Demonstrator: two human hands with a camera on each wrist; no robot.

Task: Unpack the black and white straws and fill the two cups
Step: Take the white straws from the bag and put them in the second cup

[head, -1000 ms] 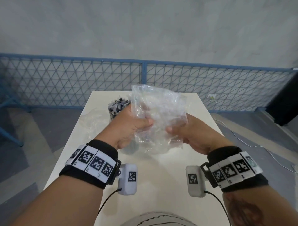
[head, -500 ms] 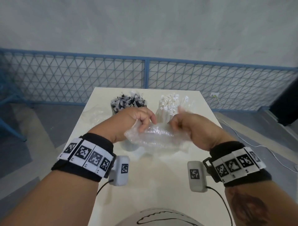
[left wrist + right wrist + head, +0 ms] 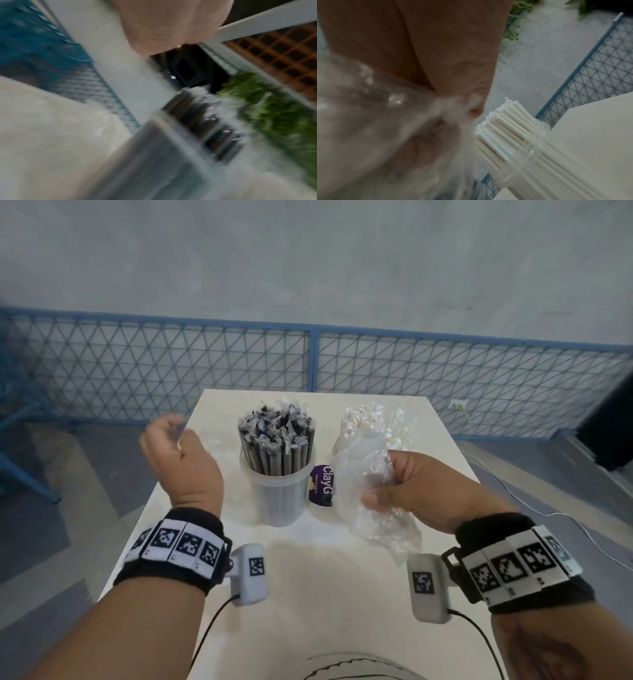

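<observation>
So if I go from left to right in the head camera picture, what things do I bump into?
Left hand → cup of black straws → purple label → crumpled clear bag → right hand, which holds that bag.

Soft even daylight; left wrist view motion-blurred; right wrist foreground defocused.
</observation>
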